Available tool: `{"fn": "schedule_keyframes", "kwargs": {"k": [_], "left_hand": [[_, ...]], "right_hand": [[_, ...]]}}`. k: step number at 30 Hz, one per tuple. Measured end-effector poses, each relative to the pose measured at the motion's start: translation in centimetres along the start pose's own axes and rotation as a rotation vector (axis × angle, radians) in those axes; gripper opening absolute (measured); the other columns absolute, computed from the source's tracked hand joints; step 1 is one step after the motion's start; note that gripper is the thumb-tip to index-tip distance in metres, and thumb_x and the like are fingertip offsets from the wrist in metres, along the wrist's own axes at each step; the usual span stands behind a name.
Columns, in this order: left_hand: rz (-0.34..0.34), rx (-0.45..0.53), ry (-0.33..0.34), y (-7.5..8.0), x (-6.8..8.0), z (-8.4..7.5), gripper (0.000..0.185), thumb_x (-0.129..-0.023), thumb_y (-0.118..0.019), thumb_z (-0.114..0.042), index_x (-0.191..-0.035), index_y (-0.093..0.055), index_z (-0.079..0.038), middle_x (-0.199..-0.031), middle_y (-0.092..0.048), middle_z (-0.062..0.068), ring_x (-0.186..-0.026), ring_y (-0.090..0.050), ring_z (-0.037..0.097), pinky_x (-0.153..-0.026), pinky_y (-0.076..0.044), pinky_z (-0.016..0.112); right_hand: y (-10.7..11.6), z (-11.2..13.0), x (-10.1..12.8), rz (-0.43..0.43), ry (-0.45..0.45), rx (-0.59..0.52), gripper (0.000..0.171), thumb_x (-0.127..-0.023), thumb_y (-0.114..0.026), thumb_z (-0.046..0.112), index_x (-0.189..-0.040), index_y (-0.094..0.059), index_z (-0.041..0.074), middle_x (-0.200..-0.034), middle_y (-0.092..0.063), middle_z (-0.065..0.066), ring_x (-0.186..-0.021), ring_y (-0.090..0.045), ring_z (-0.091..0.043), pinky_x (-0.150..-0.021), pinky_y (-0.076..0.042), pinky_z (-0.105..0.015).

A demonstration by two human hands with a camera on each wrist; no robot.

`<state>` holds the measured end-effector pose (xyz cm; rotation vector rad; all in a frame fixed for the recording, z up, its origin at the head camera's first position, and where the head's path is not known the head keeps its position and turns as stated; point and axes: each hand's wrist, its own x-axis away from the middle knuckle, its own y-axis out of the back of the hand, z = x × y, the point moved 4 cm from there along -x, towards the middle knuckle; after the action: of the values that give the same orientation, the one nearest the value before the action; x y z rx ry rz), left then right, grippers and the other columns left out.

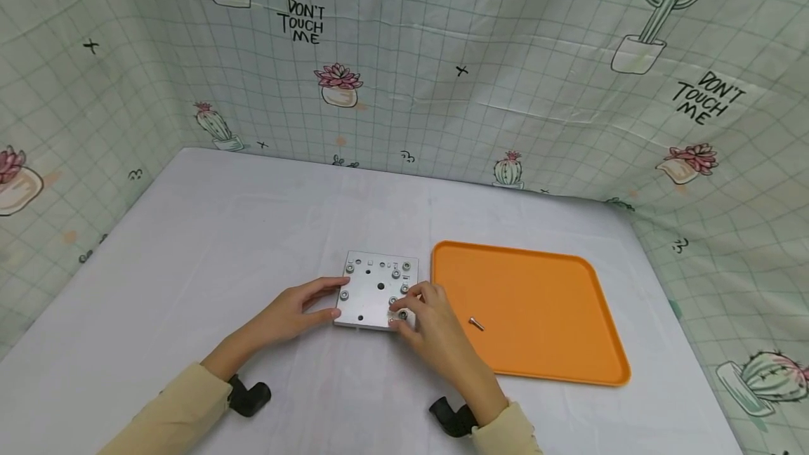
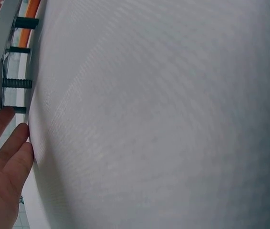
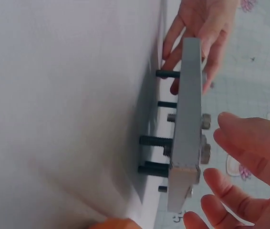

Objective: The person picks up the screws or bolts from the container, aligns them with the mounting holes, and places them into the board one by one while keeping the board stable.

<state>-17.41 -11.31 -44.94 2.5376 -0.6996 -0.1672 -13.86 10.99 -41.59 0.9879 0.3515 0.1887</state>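
A silver metal plate (image 1: 369, 304) with several socket-head screws and holes in its face stands slightly raised on the table. Threaded screw ends (image 3: 156, 141) stick out below it in the right wrist view. My left hand (image 1: 287, 313) holds the plate's left edge, with fingers below it and others at its upper side. Over the near right corner hovers my right hand (image 1: 442, 332), its thumb and fingertips bent loosely around the screw heads there. In the right wrist view a small gap shows between those fingertips and the nearest screw head (image 3: 206, 121).
Right of the plate lies an orange tray (image 1: 537, 293) with a single loose screw (image 1: 477, 324) on it. A white cloth covers the table (image 1: 265, 216). Behind and at the sides hangs a checked curtain (image 1: 417, 76) printed with cacti.
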Motion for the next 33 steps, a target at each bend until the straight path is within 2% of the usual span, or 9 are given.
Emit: {"fn": "schedule_keyframes", "kwargs": {"k": [4,8,15,20,24,33], "left_hand": [[0.000,-0.004,-0.010,0.0,0.1,0.0,0.053,-0.087,-0.066,-0.026,-0.135,-0.048,-0.013,-0.142,-0.046,0.007,-0.130,-0.044,0.027,-0.110,-0.035,0.037],[-0.001,0.003,-0.014,0.0,0.1,-0.1,0.052,-0.087,-0.065,-0.026,-0.135,-0.048,-0.013,-0.141,-0.046,0.006,-0.130,-0.044,0.026,-0.110,-0.035,0.037],[-0.003,0.011,-0.012,0.0,0.1,-0.1,0.052,-0.087,-0.065,-0.024,-0.135,-0.048,-0.012,-0.141,-0.046,0.007,-0.130,-0.044,0.027,-0.110,-0.035,0.037],[-0.002,0.001,-0.011,-0.1,0.1,-0.1,0.053,-0.088,-0.065,-0.025,-0.136,-0.048,-0.012,-0.142,-0.046,0.006,-0.131,-0.044,0.026,-0.110,-0.035,0.036],[-0.002,0.003,-0.012,-0.1,0.1,-0.1,0.053,-0.088,-0.065,-0.024,-0.136,-0.048,-0.011,-0.142,-0.046,0.007,-0.131,-0.043,0.026,-0.110,-0.034,0.036],[0.000,0.019,-0.013,-0.1,0.1,0.1,0.052,-0.088,-0.065,-0.026,-0.135,-0.048,-0.013,-0.142,-0.046,0.006,-0.131,-0.043,0.027,-0.110,-0.034,0.038]], "right_hand": [[1.0,-0.5,0.2,-0.006,-0.037,-0.046,0.018,-0.081,-0.073,0.022,-0.098,-0.069,0.019,-0.101,-0.051,0.001,-0.098,-0.041,-0.017,-0.075,-0.046,-0.029],[2.3,-1.5,0.5,-0.031,-0.079,-0.072,0.018,-0.081,-0.073,0.018,-0.099,-0.068,0.015,-0.100,-0.051,-0.001,-0.100,-0.042,-0.018,-0.078,-0.049,-0.031],[4.5,-4.2,1.1,-0.038,-0.224,-0.107,0.021,-0.085,-0.068,0.017,-0.105,-0.066,0.009,-0.106,-0.051,-0.004,-0.108,-0.042,-0.023,-0.088,-0.049,-0.039],[5.7,-6.2,1.6,-0.037,-0.309,-0.081,0.024,-0.087,-0.066,0.019,-0.107,-0.066,0.006,-0.108,-0.052,-0.008,-0.113,-0.042,-0.029,-0.091,-0.047,-0.045],[5.9,-7.4,2.0,-0.002,-0.376,-0.051,0.024,-0.088,-0.065,0.020,-0.106,-0.066,0.005,-0.107,-0.053,-0.010,-0.110,-0.041,-0.029,-0.089,-0.046,-0.045],[5.0,-8.6,2.3,0.116,-0.439,0.098,0.016,-0.081,-0.072,0.019,-0.087,-0.068,0.005,-0.095,-0.056,-0.011,-0.094,-0.045,-0.028,-0.078,-0.048,-0.039]]}}
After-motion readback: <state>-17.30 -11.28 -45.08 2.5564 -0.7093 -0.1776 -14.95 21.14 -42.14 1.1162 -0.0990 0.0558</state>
